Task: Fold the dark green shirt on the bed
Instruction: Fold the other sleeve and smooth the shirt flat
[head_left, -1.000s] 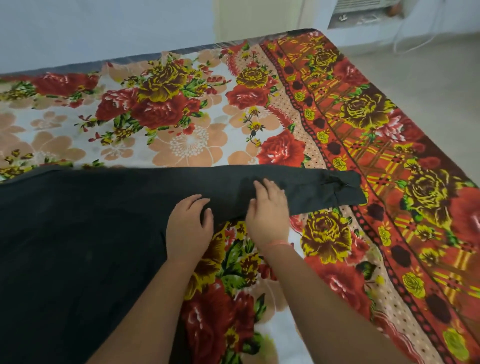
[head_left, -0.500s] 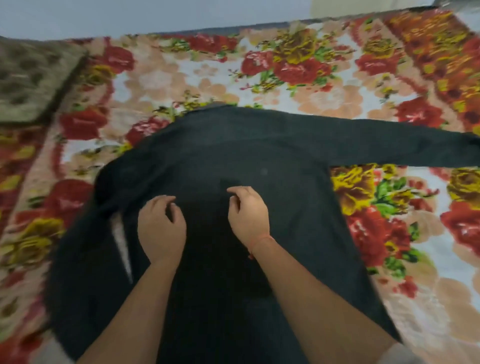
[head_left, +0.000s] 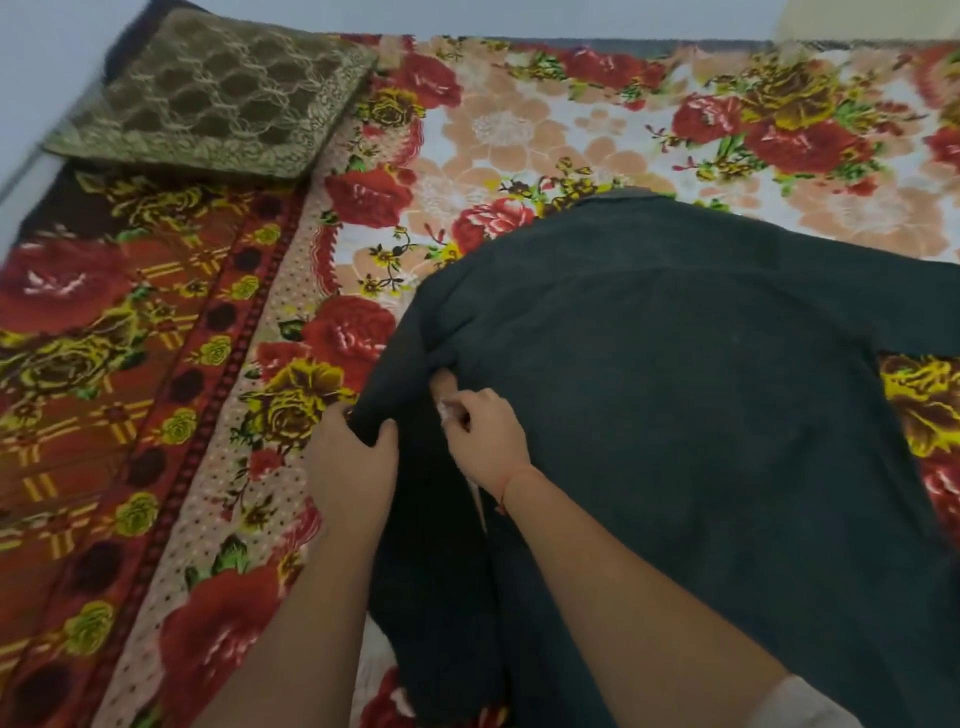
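Biggest thing in view is the bed, covered by a plush floral blanket (head_left: 519, 135) with red roses, peach flowers and a dark red patterned border running down the left side. Spread over the right half of it is the dark green shirt (head_left: 701, 415), lying mostly flat, collar end pointing away toward the far edge, one sleeve stretching off to the right out of view. Its left side is bunched and rumpled where the hands are working it.

Up in the far left corner sits a flat brownish-olive cushion with a gold lace honeycomb pattern (head_left: 208, 98), well apart from the shirt.

The left hand (head_left: 350, 457) is closed around the shirt's left edge, thumb on one side and fingers wrapped over the fabric. The right hand (head_left: 485, 434) is right beside it, fingertips pressed together pinching at the fabric fold, where a small pale patch shows, maybe a tag, but it's too blurry to tell. There's a thin red thread bracelet (head_left: 511, 480) on the right wrist.

No brand, label text or writing readable anywhere on the shirt or blanket
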